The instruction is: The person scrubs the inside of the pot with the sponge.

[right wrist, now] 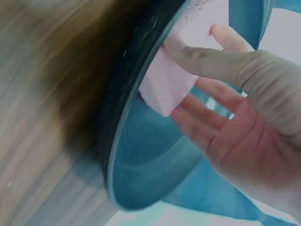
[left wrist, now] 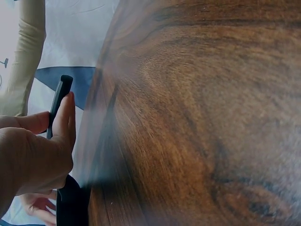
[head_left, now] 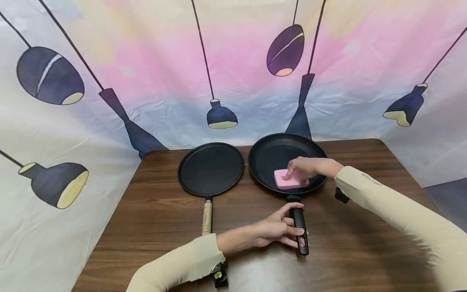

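A large black frying pan (head_left: 266, 152) lies at the table's back right, its black handle (head_left: 300, 227) toward the front. The left hand (head_left: 277, 229) holds that handle between thumb and fingers; the left wrist view shows the hand (left wrist: 37, 150) around the handle (left wrist: 59, 101). Inside the pan, near its front edge, the right hand (head_left: 306, 167) grips a pink sponge (head_left: 284, 182). In the right wrist view the hand (right wrist: 249, 108) has its thumb on one side of the sponge (right wrist: 164, 89) and fingers on the other, beside the pan's rim (right wrist: 113, 165).
A flat round black pan (head_left: 211, 168) with a light wooden handle (head_left: 207, 217) lies to the left of the frying pan on the brown wooden table (head_left: 157, 211). The left forearm partly covers the end of that handle. A painted cloth (head_left: 164, 81) hangs behind the table.
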{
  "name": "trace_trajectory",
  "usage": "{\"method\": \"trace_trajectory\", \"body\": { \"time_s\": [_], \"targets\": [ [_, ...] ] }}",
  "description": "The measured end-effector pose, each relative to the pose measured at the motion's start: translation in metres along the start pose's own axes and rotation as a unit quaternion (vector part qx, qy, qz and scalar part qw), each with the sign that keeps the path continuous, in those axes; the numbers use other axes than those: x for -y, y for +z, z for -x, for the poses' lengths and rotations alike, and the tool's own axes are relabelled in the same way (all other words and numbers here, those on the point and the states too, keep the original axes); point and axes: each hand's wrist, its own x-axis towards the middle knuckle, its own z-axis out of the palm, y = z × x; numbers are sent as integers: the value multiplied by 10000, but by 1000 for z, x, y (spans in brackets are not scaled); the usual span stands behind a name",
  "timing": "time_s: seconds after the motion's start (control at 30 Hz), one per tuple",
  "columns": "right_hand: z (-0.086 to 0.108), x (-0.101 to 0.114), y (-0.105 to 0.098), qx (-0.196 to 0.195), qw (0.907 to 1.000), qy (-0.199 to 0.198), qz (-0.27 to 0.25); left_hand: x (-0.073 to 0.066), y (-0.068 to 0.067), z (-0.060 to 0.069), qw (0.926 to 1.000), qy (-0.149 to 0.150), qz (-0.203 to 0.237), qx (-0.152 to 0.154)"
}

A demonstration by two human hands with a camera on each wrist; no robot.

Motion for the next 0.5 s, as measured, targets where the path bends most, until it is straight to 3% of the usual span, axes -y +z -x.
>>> {"method": "trace_trajectory", "body": {
  "time_s": [0.1,0.23,0.37,0.5],
  "targets": [
    [9,-6,-6,-107,9996,131,219,0,0,1,10000,26,-15,-16],
    [13,-21,-10,-654,9960,515,329,0,0,1,9999,74,-44,-107],
    [5,-35,-11,-1370,9785,904,1248,1,1,0,9999,88,-53,-101],
    [-18,-42,-14,-1630,9628,1334,1692,2,1,0,9999,52,-48,-76]
  ]
}}
